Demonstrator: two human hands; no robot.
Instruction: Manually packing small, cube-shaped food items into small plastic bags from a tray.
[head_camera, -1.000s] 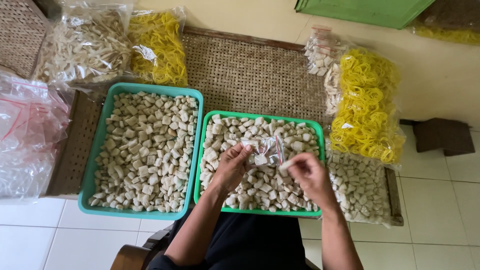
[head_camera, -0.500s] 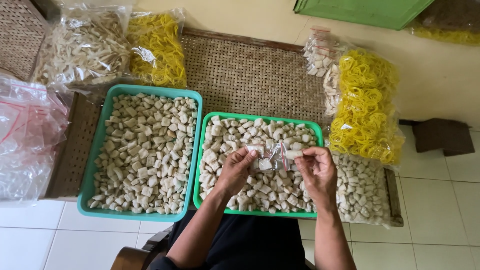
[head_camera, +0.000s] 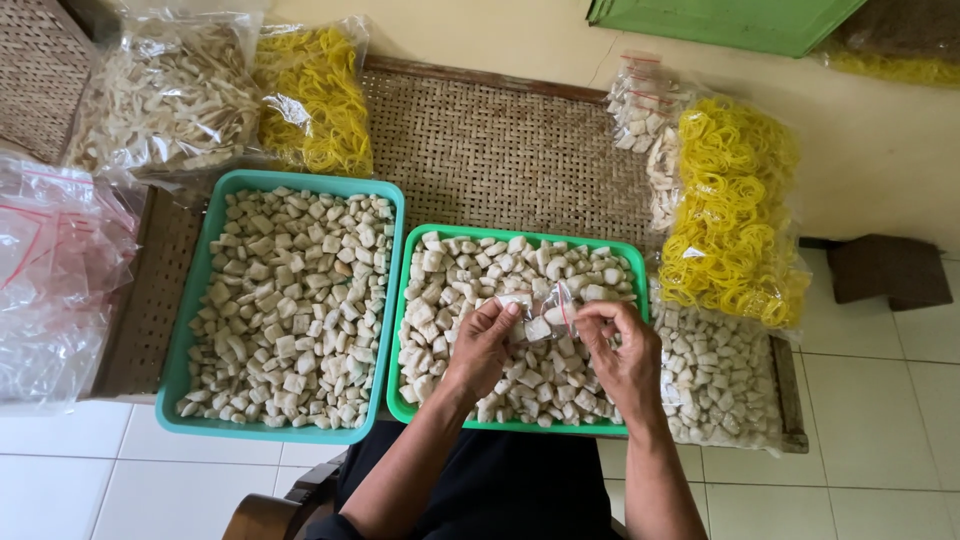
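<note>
Both your hands are pinching a small clear plastic bag (head_camera: 545, 315) with a few pale chunks in it, left hand (head_camera: 483, 345) gripping its left edge, right hand (head_camera: 622, 350) its right. You've got it just over the middle of the green tray (head_camera: 412, 300) of chunks, near the woven bench's (head_camera: 500, 150) front edge. The teal tray (head_camera: 200, 300) sits just left.

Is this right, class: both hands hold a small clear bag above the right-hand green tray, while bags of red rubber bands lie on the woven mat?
Not quite. The head view shows the rubber bands are yellow, not red. The rest holds: the left hand and right hand hold a small clear bag above the right-hand green tray, on the woven mat.
</note>
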